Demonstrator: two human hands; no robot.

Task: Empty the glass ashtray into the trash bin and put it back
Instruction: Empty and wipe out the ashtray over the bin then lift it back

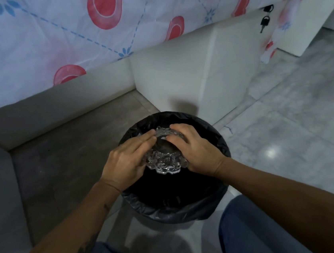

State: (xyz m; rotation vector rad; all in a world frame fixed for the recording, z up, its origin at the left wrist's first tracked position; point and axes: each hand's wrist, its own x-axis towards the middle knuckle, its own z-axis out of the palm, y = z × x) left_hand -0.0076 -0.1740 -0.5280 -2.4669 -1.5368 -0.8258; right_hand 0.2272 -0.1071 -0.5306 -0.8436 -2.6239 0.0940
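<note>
Gripping the glass ashtray (163, 153) from both sides, the person holds it turned over above the open mouth of the trash bin (179, 210), its scalloped cut-glass rim pointing toward the near side of the bin. The left hand (124, 162) wraps the ashtray's left edge with its fingers stretched along the far rim, and the right hand (198, 150) clasps the right edge, fingers curled over the top; both hands are closed on the glass. The ashtray hangs over the far half of the bin's opening, clear of the black liner bag (215, 137) that is folded over the rim all round. Whether anything lies inside the bin cannot be told, as its inside is dark. The bin stands on the pale marble floor (286, 123), with open floor to its right. Just behind it a white cabinet corner (197, 71) juts out, and to the left a grey recessed ledge (60, 149) runs close against the bin's left side. A heart-patterned cloth (68, 33) hangs over the top of the furniture behind, and a small set of keys (265, 19) dangles from the cabinet's upper right edge. The person's knees in blue jeans (246, 231) sit close to the bin's near rim.
</note>
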